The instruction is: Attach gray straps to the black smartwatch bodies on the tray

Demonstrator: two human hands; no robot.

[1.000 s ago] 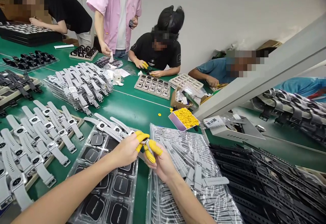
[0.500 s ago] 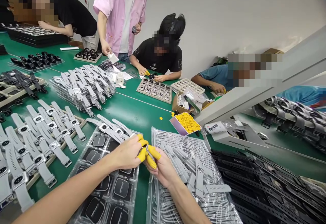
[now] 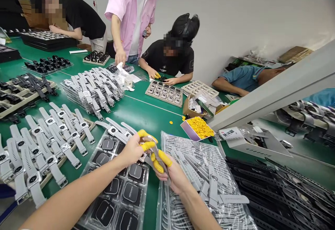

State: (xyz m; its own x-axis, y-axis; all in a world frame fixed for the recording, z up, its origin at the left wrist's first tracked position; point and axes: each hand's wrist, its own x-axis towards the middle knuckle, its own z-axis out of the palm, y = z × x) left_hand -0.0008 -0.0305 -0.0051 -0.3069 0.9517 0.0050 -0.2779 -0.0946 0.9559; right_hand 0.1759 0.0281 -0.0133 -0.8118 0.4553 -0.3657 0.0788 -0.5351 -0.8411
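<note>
We hold a grey strap [image 3: 157,153] between both hands above the gap between two trays. Our left hand [image 3: 133,150] pinches its upper end with yellow-capped fingertips [image 3: 145,145]; our right hand [image 3: 174,174] is clamped on its lower part, thumb and finger pressed together. Below the left hand a tray [image 3: 117,191] of black watch bodies reaches the near table edge. Below the right a bag of straps [image 3: 204,174] lies just beside that tray, a narrow green strip between them. Black straps [image 3: 282,195] crowd the right side. A box of yellow caps [image 3: 199,128] sits beyond the bag, with bare green table [image 3: 146,113] to its left.
</note>
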